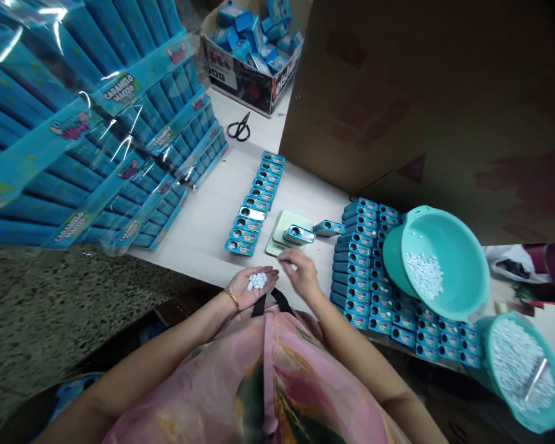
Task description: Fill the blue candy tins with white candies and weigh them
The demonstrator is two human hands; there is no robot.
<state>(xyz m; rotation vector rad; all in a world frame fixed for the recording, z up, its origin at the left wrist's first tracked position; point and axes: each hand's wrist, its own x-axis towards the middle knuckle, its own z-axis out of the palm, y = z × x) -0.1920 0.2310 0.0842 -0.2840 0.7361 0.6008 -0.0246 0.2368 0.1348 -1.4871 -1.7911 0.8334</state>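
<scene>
Palm up, my left hand (pixel 245 293) cups a small pile of white candies (pixel 258 281) near the table's front edge. Just right of it, my right hand (pixel 300 271) is closed with thumb and fingertips together; what they pinch is too small to make out. Beyond my right hand, a blue tin (pixel 299 234) stands on a small pale green scale (pixel 282 229). Another blue tin (pixel 329 228) stands right of the scale. A row of blue tins (pixel 256 203) runs away from me on the left of the scale.
Many blue tins (pixel 356 259) stand packed at the right, with a turquoise tub (pixel 462 259) of candies on them. Another candy tub (pixel 522 364) is at far right. Scissors (pixel 239 127), a carton (pixel 259 92), wrapped display packs (pixel 97 123) and a large cardboard box (pixel 398 111) surround the table.
</scene>
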